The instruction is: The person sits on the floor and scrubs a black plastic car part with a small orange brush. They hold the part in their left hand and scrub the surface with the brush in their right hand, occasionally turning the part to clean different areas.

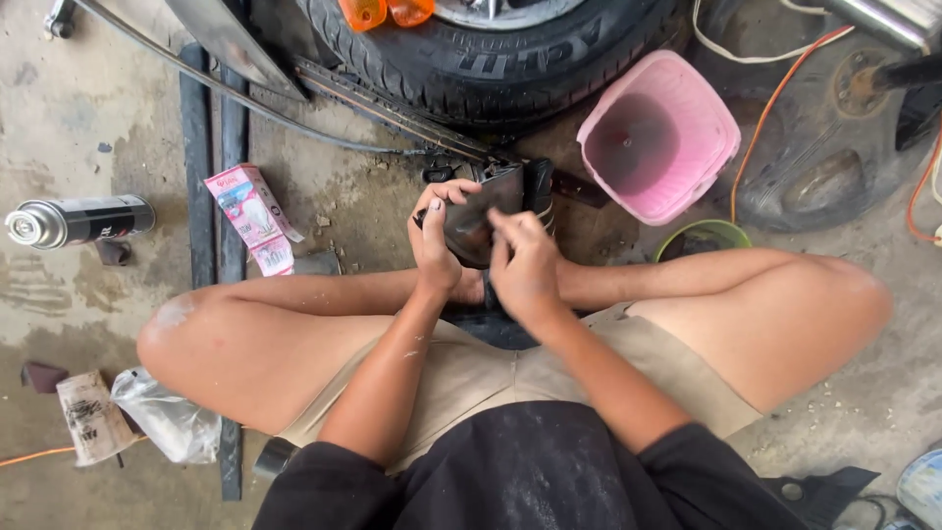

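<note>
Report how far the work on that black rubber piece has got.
Done: little shows as finished; a pink carton lies opened on the floor beside a spray can. In hand: the left hand grips the folded black rubber piece while the right hand pinches its surface. Left: the rubber is off the tyre ahead, not fitted anywhere.

One pink bucket, one tyre, one spray can, one pink carton, two orange lenses.
</note>
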